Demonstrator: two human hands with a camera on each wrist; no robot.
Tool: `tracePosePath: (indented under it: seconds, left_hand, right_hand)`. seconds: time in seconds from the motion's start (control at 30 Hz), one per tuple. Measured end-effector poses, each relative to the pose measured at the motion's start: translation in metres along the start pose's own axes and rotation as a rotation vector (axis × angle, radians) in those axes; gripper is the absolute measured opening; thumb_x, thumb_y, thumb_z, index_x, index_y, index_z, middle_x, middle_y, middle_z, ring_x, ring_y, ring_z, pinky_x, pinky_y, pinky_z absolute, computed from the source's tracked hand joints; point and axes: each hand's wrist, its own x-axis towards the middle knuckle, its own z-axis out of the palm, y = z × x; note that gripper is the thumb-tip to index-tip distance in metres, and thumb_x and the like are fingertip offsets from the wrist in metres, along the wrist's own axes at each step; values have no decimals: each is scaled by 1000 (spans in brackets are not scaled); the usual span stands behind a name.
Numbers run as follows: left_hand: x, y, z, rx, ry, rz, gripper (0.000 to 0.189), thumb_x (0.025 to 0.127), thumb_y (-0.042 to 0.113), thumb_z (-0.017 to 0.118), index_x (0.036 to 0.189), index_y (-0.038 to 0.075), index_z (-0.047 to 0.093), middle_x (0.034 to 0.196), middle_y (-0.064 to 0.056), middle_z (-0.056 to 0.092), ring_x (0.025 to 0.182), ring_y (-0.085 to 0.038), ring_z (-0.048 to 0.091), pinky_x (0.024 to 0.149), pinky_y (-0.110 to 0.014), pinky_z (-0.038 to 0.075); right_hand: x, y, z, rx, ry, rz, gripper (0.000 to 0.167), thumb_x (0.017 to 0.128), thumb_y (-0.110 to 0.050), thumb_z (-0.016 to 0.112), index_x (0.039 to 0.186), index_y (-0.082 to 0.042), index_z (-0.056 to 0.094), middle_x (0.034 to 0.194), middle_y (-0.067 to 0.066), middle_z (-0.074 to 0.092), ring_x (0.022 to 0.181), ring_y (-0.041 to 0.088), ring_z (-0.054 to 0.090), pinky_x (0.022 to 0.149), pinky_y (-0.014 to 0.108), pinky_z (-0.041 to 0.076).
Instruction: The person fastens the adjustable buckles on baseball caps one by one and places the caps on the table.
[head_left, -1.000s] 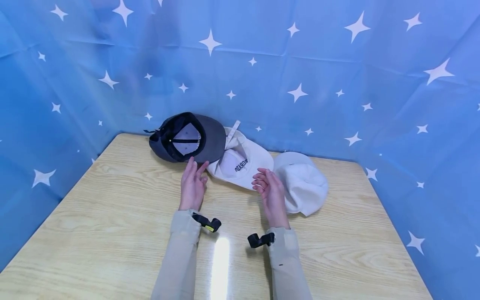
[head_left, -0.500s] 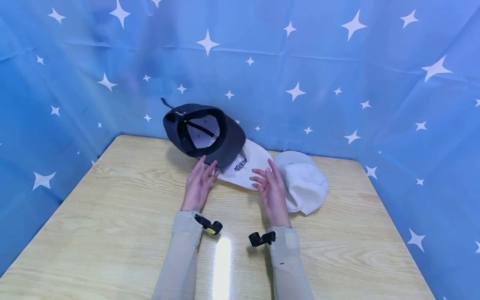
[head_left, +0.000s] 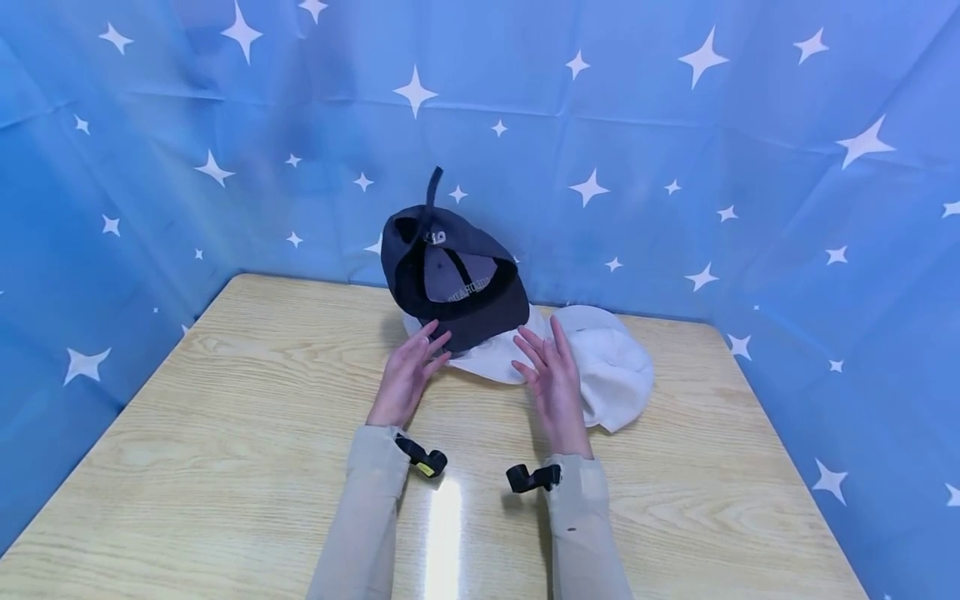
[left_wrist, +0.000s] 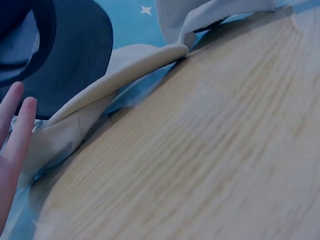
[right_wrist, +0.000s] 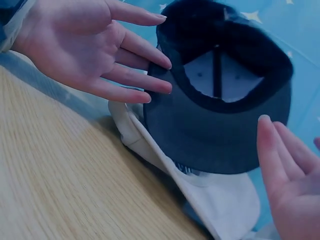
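A dark navy baseball cap (head_left: 480, 321) sits tipped over a white cap (head_left: 491, 362), its hollow inside facing me and its strap sticking up. My left hand (head_left: 405, 379) has its fingers spread at the lower left edge of the dark brim. Facing it, my right hand (head_left: 555, 375) is held palm inward with extended fingers, just off the brim's right side. In the right wrist view, the left fingers (right_wrist: 155, 86) overlap the brim. Much of the white cap is hidden behind the dark one. Another white cap (head_left: 611, 367) lies beyond my right hand.
All the caps are at the back of a light wooden table (head_left: 225, 433), close to a blue curtain (head_left: 637, 100) printed with white stars. The curtain also runs along both sides. A bright light reflection (head_left: 444, 533) shows on the wood between my forearms.
The dark cap has shifted right, across the white cap, and tilted so its strap points up. My left hand has moved slightly right; my right hand's fingers have spread.
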Motion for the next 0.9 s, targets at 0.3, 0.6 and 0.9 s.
tracePosePath:
  seconds: [0.3, 0.6, 0.9]
  left_hand:
    - [-4, -5, 2, 20, -70, 27, 45, 96, 18, 42, 131, -9, 34, 136, -20, 35, 125, -36, 29, 102, -50, 18]
    - [-5, -1, 7, 51, -80, 14, 48, 93, 23, 49, 128, -8, 40, 131, -23, 41, 124, -38, 29, 102, -52, 17]
    - [-7, -2, 11, 65, 99, 27, 10, 84, 9, 61, 91, 15, 65, 94, 3, 62, 97, -12, 54, 103, -43, 24]
  right_hand:
    - [-3, -2, -2, -32, 1, 4, 48, 97, -27, 37, 140, -10, 24, 135, 22, 36, 124, 33, 34, 86, 36, 44]
    - [-3, -1, -5, 23, 74, 27, 48, 94, -32, 44, 133, -6, 34, 131, 17, 43, 121, 30, 39, 86, 36, 44]
    - [-1, 7, -4, 231, 80, 12, 22, 93, -23, 48, 110, -12, 54, 108, 7, 58, 92, 23, 57, 81, 36, 47]
